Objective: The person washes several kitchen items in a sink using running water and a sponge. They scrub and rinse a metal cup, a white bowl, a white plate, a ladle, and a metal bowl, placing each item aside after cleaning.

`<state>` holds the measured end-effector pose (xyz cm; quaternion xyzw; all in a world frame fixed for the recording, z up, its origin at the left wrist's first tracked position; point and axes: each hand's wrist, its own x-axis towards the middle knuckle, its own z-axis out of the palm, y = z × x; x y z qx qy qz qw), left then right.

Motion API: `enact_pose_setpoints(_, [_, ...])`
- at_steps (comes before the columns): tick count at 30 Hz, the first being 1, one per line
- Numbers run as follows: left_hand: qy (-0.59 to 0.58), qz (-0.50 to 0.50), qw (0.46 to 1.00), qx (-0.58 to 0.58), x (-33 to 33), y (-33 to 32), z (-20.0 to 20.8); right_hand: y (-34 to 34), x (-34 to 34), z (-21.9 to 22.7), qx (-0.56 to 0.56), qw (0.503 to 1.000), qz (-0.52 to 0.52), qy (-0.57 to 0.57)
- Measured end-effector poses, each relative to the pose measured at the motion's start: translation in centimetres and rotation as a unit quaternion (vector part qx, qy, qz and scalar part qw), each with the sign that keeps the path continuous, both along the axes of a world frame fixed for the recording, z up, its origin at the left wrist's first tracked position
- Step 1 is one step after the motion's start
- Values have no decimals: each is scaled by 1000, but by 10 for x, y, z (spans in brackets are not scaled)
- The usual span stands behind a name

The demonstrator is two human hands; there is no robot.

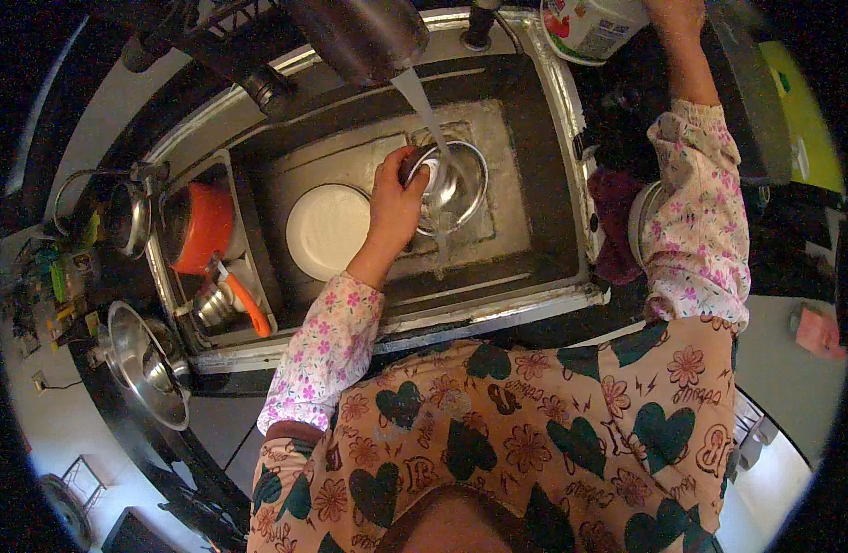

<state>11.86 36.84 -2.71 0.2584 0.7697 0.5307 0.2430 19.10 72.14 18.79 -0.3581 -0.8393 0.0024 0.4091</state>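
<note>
My left hand (396, 198) is closed on the rim of a round, shiny steel bowl (464, 210) inside the sink (544, 212). Water from the thick dark tap (364, 37) runs into the bowl. Just left of that hand, a round cream-white dish (324, 226) lies on the sink floor. My right arm reaches far forward past the sink's right side. At the upper edge my right hand (675, 17) is beside a white plastic tub (590, 28) with a coloured label; its fingers are cut off by the frame, so any grip is hidden.
In the side compartment at left sit an orange-red pot (207, 226) and a utensil with an orange handle (246, 302). A wide steel basin (120, 341) stands left of the sink. A maroon cloth (616, 226) hangs near the right rim, partly behind my right sleeve.
</note>
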Motion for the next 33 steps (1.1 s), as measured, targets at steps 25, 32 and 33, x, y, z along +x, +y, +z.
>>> enact_pose_setpoints(25, [-161, 31, 986, 34, 4, 8, 19, -68, 23, -44, 289, 956, 55, -4])
enact_pose_setpoints(32, [-154, 25, 987, 33, 5, 10, 22, -90, 17, -49, 273, 957, 99, 10])
enact_pose_setpoints(33, [-153, 27, 987, 35, 4, 8, 21, -95, 12, -54, 271, 955, 119, 14])
